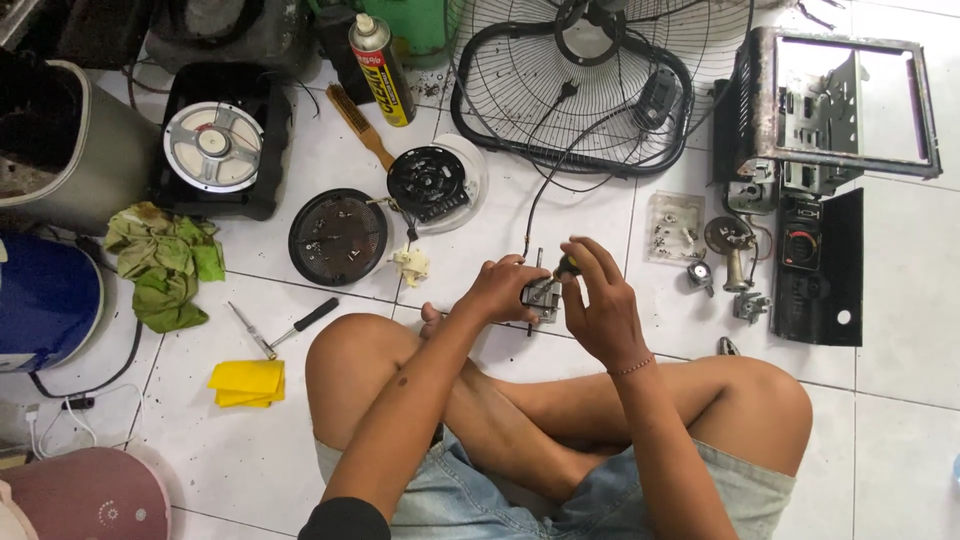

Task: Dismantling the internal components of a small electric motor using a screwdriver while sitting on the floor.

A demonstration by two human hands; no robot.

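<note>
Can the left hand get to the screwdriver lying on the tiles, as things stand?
Probably yes, once freed. The left hand is gripping the small metal part, so it is occupied. The screwdriver lies on bare white tile to the left of the left knee, nothing on top of it or across the path.

Small grey metal part point(543, 296) with black cord, above white floor tiles

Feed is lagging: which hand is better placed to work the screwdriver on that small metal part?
Right, probably. The right hand grips the yellow-handled screwdriver above the small metal part, while the left hand is occupied steadying it.
</note>
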